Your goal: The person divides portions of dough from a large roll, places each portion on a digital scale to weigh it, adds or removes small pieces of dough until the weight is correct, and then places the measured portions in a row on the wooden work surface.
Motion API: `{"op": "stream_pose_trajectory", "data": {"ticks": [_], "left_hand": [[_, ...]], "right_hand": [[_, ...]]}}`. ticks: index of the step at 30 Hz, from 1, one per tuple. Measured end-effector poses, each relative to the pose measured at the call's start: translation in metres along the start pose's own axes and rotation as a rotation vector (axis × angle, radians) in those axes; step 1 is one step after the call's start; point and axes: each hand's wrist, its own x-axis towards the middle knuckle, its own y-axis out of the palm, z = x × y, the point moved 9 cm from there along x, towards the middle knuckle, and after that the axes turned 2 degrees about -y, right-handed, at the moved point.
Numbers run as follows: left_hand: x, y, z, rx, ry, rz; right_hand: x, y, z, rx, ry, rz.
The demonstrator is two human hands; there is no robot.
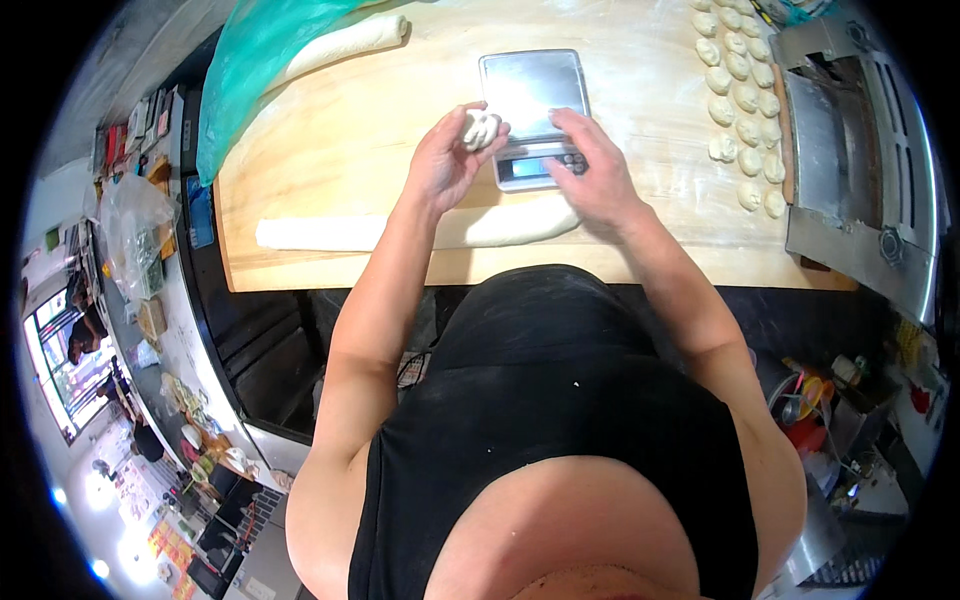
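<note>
My left hand (445, 160) is curled around a small lump of dough (481, 129), held just left of the digital scale (530, 85). The scale has a shiny square metal plate and a lit display at its near end; nothing lies on the plate. Over the scale's right side is my right hand (598, 178), fingers apart and holding nothing that I can see. Its thumb and fingertips are by the buttons and the plate's edge; whether they touch cannot be told. A long dough log (510, 223) lies along the near side, passing under my left forearm.
Several dough pieces (746, 97) stand in rows at the board's right, beside a metal machine (850, 150). A thick dough roll (345, 48) lies far left, partly under a green plastic sheet (245, 75). The floured wooden board (320, 150) ends near my waist.
</note>
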Motion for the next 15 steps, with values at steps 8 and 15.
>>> {"op": "stream_pose_trajectory", "data": {"ticks": [8, 15], "left_hand": [[0.057, -0.006, -0.01, 0.073, 0.062, -0.131], [0.066, 0.049, -0.008, 1.195, 0.34, -0.007]], "right_hand": [[-0.002, 0.094, 0.018, -0.14, -0.241, 0.587], [-0.042, 0.035, -0.035, -0.119, -0.093, 0.33]]}}
